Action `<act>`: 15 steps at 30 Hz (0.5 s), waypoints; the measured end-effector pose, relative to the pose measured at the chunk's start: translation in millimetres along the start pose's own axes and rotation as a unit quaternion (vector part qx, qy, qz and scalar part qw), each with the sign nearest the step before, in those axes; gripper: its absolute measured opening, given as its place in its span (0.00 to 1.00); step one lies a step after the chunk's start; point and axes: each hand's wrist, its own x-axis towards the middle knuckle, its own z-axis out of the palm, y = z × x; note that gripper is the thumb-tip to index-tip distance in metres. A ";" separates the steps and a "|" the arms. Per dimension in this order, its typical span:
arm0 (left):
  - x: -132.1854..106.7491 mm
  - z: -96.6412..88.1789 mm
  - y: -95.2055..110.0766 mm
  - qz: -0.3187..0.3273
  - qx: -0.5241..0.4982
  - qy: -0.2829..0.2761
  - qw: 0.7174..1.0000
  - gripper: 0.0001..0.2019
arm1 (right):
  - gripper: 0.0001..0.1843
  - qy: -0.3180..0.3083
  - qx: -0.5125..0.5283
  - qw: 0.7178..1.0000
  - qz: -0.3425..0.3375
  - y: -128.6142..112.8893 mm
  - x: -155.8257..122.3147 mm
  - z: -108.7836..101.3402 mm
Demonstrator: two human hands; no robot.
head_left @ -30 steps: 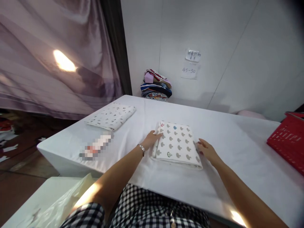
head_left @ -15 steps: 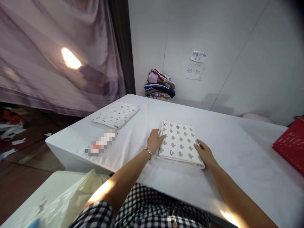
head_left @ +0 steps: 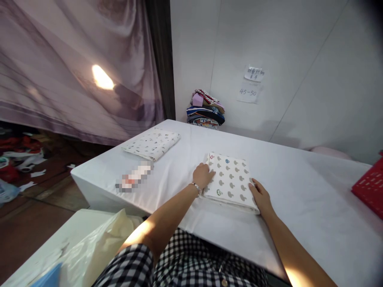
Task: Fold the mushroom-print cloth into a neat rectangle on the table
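Note:
A folded white cloth with a mushroom print (head_left: 229, 180) lies on the white table (head_left: 299, 191) in front of me. My left hand (head_left: 202, 175) grips its left edge, fingers curled over the fabric. My right hand (head_left: 260, 196) rests against the cloth's right near corner, with the fingers curled at the edge. A bracelet sits on my left wrist.
A second folded patterned cloth (head_left: 152, 144) lies at the table's far left. A stack of folded coloured clothes (head_left: 206, 108) stands at the back against the wall. A red basket (head_left: 369, 185) sits at the right edge. A plastic bag (head_left: 89, 247) lies on a low surface at lower left.
My left hand has curled onto the cloth's left edge, and my right hand has slid down to its near right corner. The view has shifted leftward.

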 end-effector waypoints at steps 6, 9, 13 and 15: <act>6.0 -2.4 -14.5 -0.032 -0.079 0.032 0.996 0.13 | 0.32 -0.005 0.021 1.000 0.008 -1.5 -3.0 -0.5; 6.5 1.1 -27.7 -0.077 -0.080 0.013 0.994 0.12 | 0.32 -0.014 0.036 0.999 0.011 0.3 -2.8 0.3; 5.0 4.4 -35.6 -0.084 -0.083 -0.013 0.993 0.14 | 0.31 -0.023 0.038 0.999 0.000 3.9 0.0 1.6; 5.4 2.6 -33.9 -0.082 -0.082 -0.019 0.993 0.15 | 0.31 -0.027 0.031 0.999 -0.001 5.4 2.0 2.0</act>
